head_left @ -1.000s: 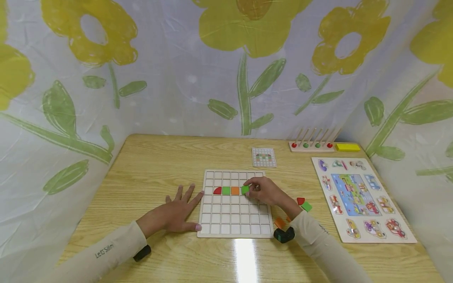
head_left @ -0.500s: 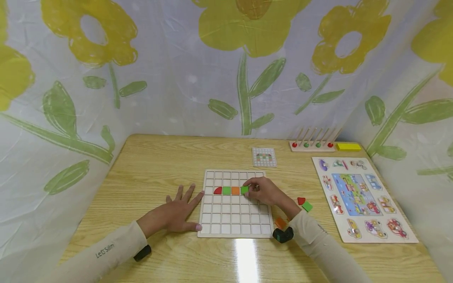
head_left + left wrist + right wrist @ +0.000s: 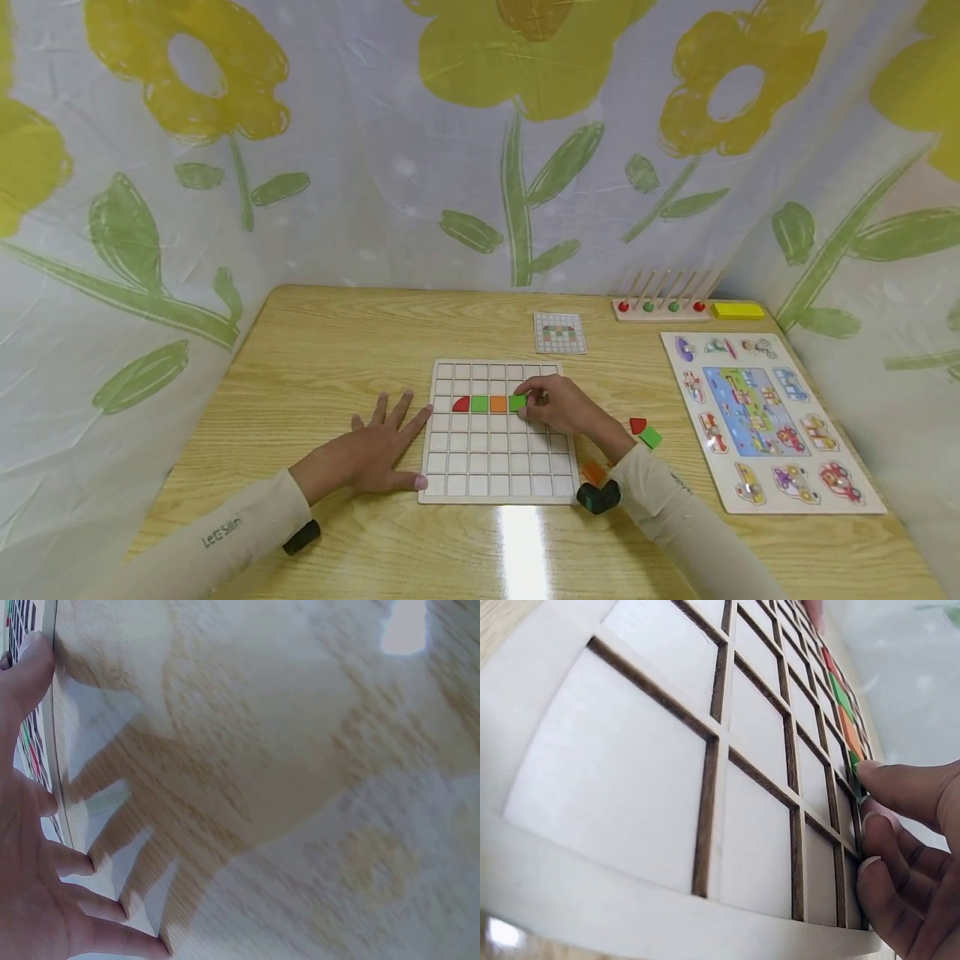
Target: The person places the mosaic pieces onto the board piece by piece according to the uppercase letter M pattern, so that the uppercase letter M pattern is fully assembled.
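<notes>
Pale wood, cut into square cells with a white floor, makes up the grid board (image 3: 465,499) on the wood-grain table (image 3: 315,333); all places are given from this board. Occupying its third row from the far edge, left to right: a red quarter-round tile (image 3: 462,404), a flat green square tile (image 3: 479,404), a flat orange square tile (image 3: 498,404) and, in the fifth column, a bright green tile (image 3: 517,403) partly covered by fingers.

The right hand (image 3: 555,406) pinches that bright green tile at its right side, thumb on the near side and forefinger on the far side; the other fingers curl in below. Whether the tile sits fully down in its cell cannot be told. The left hand (image 3: 378,450) lies with fingers spread at the board's left side, thumb resting on its near-left corner.

Assessment: the tile appears light, stiff and hardly fragile, though its smooth face may slip. It is best held by opposite edges and released flat, as a tilted corner could catch on the cell walls.

Right of the board lie a loose red piece (image 3: 637,426), a loose green square (image 3: 651,437) and loose orange pieces (image 3: 593,473). Past its far edge lies a small printed pattern card (image 3: 560,333).
</notes>
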Demonstrator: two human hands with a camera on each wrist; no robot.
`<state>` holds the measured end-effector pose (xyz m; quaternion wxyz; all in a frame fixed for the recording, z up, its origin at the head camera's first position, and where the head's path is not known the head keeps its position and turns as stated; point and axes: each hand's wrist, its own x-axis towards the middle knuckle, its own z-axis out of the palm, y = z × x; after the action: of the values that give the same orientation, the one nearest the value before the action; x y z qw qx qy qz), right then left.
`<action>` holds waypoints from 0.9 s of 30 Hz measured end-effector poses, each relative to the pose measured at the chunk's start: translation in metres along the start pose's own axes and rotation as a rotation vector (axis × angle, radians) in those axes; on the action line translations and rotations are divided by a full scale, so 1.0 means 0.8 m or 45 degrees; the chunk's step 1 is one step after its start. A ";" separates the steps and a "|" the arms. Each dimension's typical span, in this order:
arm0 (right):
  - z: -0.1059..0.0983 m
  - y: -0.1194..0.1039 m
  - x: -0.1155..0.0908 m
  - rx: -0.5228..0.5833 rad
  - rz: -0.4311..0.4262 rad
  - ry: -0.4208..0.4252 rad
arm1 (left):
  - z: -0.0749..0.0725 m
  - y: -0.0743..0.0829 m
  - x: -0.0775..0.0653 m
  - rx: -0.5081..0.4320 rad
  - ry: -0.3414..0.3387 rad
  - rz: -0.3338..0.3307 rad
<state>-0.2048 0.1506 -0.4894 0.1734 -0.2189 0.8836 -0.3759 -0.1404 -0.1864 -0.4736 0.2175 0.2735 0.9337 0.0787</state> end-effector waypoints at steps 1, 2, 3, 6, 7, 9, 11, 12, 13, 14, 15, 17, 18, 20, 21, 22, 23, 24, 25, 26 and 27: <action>0.000 0.000 0.000 -0.004 0.006 0.000 | 0.000 0.000 0.000 0.000 0.000 0.000; 0.000 -0.001 0.000 -0.008 0.011 0.001 | 0.000 0.000 0.000 -0.001 -0.001 0.001; 0.000 -0.002 0.001 -0.012 0.014 0.002 | 0.000 0.000 0.000 -0.003 -0.002 0.000; 0.001 -0.003 0.001 -0.027 0.027 0.007 | -0.001 0.001 -0.001 -0.005 -0.003 0.001; 0.001 -0.003 0.001 -0.031 0.033 0.008 | -0.001 0.001 -0.001 -0.005 -0.002 0.003; 0.002 -0.004 0.001 -0.034 0.041 0.011 | -0.001 0.001 -0.001 -0.007 0.001 0.005; 0.002 -0.005 0.001 -0.040 0.048 0.014 | -0.001 0.001 -0.001 -0.010 0.004 0.009; 0.002 -0.005 0.001 -0.042 0.050 0.015 | 0.000 0.000 -0.001 -0.011 0.006 0.009; 0.002 -0.006 0.001 -0.044 0.048 0.015 | 0.000 0.000 -0.001 -0.012 0.007 0.010; 0.002 -0.006 0.001 -0.046 0.047 0.016 | 0.000 0.000 -0.001 -0.011 0.007 0.010; 0.002 -0.006 0.001 -0.049 0.046 0.016 | 0.000 0.000 -0.001 -0.011 0.007 0.010; 0.002 -0.007 0.001 -0.049 0.048 0.017 | 0.000 0.000 -0.001 -0.010 0.007 0.010; 0.002 -0.007 0.001 -0.048 0.051 0.018 | 0.000 0.001 -0.002 -0.011 0.007 0.011; 0.002 -0.007 0.001 -0.050 0.057 0.020 | -0.001 0.001 -0.002 -0.012 0.006 0.010; 0.002 -0.007 0.001 -0.049 0.062 0.019 | -0.001 0.001 -0.002 -0.013 0.006 0.011; 0.003 -0.008 0.001 -0.049 0.066 0.019 | -0.001 0.001 -0.002 -0.015 0.005 0.009; 0.003 -0.008 0.001 -0.048 0.069 0.019 | -0.002 0.002 -0.002 -0.015 0.005 0.009; 0.003 -0.008 0.001 -0.048 0.072 0.020 | -0.002 0.002 -0.002 -0.016 0.004 0.007; 0.003 -0.008 0.001 -0.049 0.073 0.021 | -0.002 0.002 -0.002 -0.014 0.003 0.006; 0.003 -0.008 0.001 -0.047 0.073 0.022 | -0.002 0.002 -0.002 -0.012 0.002 0.005; 0.003 -0.009 0.001 -0.045 0.073 0.022 | -0.002 0.002 -0.002 -0.011 0.002 0.004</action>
<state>-0.2025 0.1446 -0.4858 0.1725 -0.1933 0.8975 -0.3569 -0.1388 -0.1860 -0.4712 0.2177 0.2739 0.9331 0.0833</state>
